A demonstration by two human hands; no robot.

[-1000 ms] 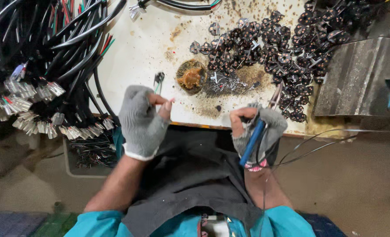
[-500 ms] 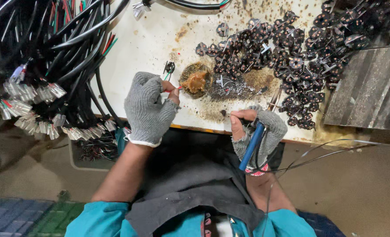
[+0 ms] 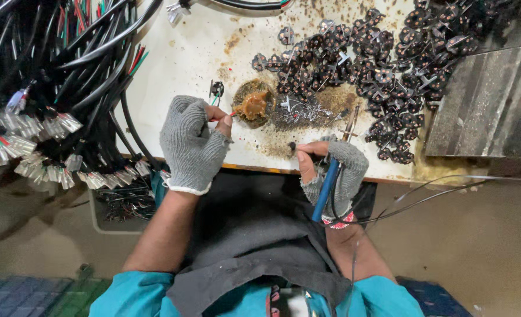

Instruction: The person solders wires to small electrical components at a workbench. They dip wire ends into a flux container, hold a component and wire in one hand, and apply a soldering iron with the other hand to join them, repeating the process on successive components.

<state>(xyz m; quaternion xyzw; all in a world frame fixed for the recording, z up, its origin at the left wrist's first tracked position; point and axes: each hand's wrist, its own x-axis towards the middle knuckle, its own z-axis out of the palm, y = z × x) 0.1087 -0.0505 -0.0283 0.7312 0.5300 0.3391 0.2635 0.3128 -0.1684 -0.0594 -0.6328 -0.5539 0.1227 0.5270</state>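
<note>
Dipping a thin red wire end (image 3: 218, 119) into the brown flux tin (image 3: 254, 104) near the table's (image 3: 178, 53) front edge, the left hand (image 3: 193, 144) pinches it tight. Right hand (image 3: 331, 170) grips the blue-handled soldering iron (image 3: 329, 185), tip raised; best kept steady, clear of the plug pile (image 3: 378, 53).

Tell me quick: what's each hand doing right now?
Left hand pinches thin wires at the brown paste tin. Right hand grips blue-handled soldering iron. Nothing blocking.
</note>
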